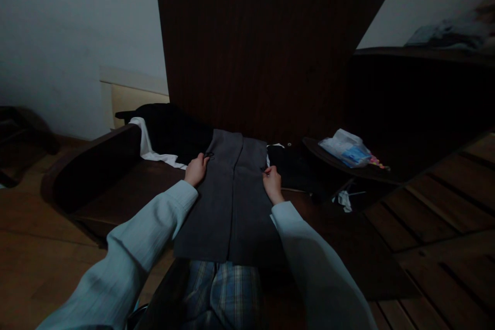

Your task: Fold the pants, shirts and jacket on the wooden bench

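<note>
A dark grey garment point(232, 196) lies spread out in front of me, with an overlapping seam down its middle; I cannot tell exactly what kind it is. My left hand point(196, 169) is closed on its left edge, where a thin dark loop point(209, 154) sticks out by the fingers. At the opposite edge, my right hand point(273, 184) pinches the garment near another small dark cord. Under and behind it is black clothing point(170, 126) on the left, with a white cloth point(145, 139) beside it. More black fabric point(288, 165) lies to the right.
The clothes rest on a dark wooden bench point(112, 191) with a curved left arm and a tall dark panel point(251, 46) behind. On a right-hand shelf sits a clear plastic bag point(346, 148), with crumpled white tissue point(343, 200) below. Slatted wood point(436, 216) is at right.
</note>
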`<state>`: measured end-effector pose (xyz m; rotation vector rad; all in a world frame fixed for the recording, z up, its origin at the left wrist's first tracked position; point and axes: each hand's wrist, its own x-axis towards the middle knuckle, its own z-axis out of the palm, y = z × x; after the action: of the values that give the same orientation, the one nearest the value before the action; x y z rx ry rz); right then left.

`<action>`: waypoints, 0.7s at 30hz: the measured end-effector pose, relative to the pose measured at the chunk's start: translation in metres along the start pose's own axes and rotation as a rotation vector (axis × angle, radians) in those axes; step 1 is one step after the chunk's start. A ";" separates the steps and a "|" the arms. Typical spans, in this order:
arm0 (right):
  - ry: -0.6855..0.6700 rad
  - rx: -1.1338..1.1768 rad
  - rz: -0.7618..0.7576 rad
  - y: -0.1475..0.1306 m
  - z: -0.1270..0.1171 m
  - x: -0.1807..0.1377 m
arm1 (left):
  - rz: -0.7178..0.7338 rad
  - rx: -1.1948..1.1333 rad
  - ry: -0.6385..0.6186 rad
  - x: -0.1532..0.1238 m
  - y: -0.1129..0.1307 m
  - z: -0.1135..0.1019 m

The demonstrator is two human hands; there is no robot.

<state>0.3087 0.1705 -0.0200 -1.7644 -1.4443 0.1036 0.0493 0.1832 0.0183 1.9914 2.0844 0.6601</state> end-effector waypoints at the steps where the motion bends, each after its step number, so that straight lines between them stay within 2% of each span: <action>1: -0.002 0.001 -0.002 0.000 0.000 0.000 | 0.004 -0.003 -0.001 0.000 0.000 0.000; 8: 0.068 0.035 -0.006 0.000 0.005 0.000 | 0.012 -0.020 0.011 -0.002 0.000 0.003; 12: 0.102 0.098 0.059 0.002 0.005 0.001 | 0.002 -0.034 0.022 -0.002 0.000 0.003; 16: 0.053 0.278 0.115 0.004 0.007 0.009 | -0.016 -0.068 0.031 -0.002 0.001 0.002; 21: -0.088 0.462 0.063 0.009 0.015 0.022 | -0.008 -0.101 0.054 -0.001 0.001 0.004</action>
<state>0.3147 0.1966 -0.0259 -1.4364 -1.2980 0.5122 0.0517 0.1828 0.0149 1.9303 2.0448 0.8096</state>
